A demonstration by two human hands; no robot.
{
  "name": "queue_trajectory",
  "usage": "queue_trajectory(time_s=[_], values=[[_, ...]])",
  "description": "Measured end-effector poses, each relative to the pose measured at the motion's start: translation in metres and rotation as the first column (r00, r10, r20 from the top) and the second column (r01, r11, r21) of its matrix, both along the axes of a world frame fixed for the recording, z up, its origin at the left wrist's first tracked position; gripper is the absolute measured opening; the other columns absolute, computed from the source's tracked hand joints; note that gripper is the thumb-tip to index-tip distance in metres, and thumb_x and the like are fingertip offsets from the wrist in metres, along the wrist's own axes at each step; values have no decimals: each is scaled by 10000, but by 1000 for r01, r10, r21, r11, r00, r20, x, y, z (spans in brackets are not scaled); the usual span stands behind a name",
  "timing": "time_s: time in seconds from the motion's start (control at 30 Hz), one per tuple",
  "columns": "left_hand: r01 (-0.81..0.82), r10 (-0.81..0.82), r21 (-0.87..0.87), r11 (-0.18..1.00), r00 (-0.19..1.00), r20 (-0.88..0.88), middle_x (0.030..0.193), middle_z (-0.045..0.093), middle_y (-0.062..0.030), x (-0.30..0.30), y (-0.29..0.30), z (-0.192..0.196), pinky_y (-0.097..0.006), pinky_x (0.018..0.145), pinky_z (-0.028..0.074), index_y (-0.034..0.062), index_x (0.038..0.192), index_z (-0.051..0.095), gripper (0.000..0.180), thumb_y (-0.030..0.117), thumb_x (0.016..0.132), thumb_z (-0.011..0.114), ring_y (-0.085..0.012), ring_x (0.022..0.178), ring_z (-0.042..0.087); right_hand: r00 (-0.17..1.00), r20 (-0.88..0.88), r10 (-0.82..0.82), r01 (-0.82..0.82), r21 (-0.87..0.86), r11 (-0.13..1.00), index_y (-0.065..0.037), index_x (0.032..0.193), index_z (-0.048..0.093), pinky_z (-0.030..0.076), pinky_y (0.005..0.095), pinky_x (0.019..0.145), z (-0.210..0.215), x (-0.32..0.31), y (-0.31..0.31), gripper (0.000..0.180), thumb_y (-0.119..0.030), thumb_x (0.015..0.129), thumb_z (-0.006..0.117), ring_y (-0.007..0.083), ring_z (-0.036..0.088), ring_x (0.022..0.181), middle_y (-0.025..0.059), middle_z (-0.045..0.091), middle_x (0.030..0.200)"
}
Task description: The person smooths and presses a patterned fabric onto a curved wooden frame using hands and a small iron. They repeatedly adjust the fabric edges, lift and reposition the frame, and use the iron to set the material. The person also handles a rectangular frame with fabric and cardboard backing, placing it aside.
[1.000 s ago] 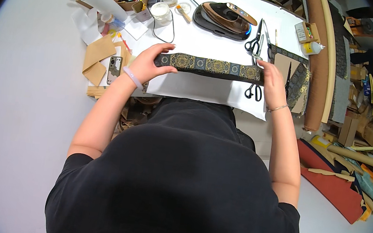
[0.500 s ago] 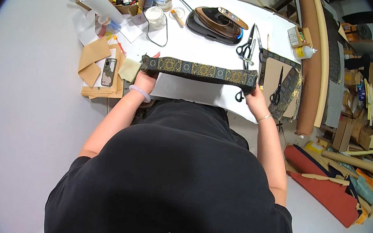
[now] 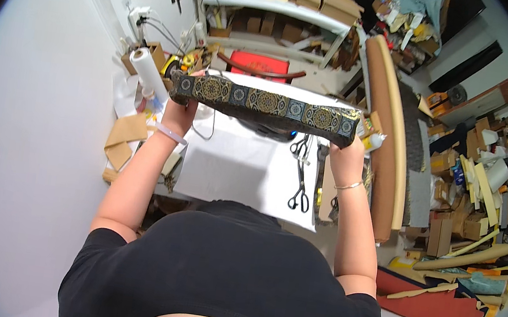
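A long, dark brocade-covered panel (image 3: 265, 103) with gold and blue-grey medallions is held up over the white work table (image 3: 228, 161). My left hand (image 3: 177, 115) grips its left end, with a pale bangle on the wrist. At the right end, my right hand (image 3: 347, 158) is closed on the lower corner. The panel tilts slightly down to the right, its patterned edge facing me. Most of my fingers are hidden behind it. Below it on the table lie black scissors (image 3: 299, 196), and the iron (image 3: 267, 132) is mostly covered by the panel.
Brown envelopes (image 3: 128, 132) and a white roll (image 3: 148, 73) sit at the table's left. A red chair (image 3: 258, 64) stands beyond the far edge. Along the right run tall brown rolls (image 3: 380, 149), with stacked cardboard and scraps (image 3: 467, 193) past them.
Both hands have raised the panel and moved it away from me, and it now tilts. The view has lifted, so the far shelf and more of the room show.
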State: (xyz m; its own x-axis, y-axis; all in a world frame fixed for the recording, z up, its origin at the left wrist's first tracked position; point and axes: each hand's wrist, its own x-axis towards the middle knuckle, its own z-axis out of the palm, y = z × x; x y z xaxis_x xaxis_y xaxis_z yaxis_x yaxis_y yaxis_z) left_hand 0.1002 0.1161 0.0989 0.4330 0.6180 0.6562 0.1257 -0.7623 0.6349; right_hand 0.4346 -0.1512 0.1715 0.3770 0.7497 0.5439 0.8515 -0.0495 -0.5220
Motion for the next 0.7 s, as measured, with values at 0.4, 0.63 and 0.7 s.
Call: queue_trajectory(time_s=[0.4,0.63,0.7], values=[[10,-32,258,966,996,80,1311,695,-165,22,93,109,-392,1049,507,83,1424,589,418,-27,1026,526,-334,1222,673,971,239,12,-85,297,951,-35,1200,633,591,479,789,44,29,80,336,0,879,726,473,675,952,241,714,1017],[-39,30,237,971,999,40,1296,698,-146,20,110,114,-376,1074,489,38,1405,602,448,-96,982,539,-293,1237,654,962,269,-49,-38,309,950,-27,1127,628,589,491,782,53,25,85,286,9,861,727,472,672,933,236,709,985],[-24,10,256,966,999,53,1293,699,-146,20,112,113,-374,1070,492,37,1399,604,444,-96,981,540,-290,1233,656,964,262,-42,-44,313,949,-25,1133,628,589,490,789,54,23,84,294,1,860,733,468,674,935,233,710,983]])
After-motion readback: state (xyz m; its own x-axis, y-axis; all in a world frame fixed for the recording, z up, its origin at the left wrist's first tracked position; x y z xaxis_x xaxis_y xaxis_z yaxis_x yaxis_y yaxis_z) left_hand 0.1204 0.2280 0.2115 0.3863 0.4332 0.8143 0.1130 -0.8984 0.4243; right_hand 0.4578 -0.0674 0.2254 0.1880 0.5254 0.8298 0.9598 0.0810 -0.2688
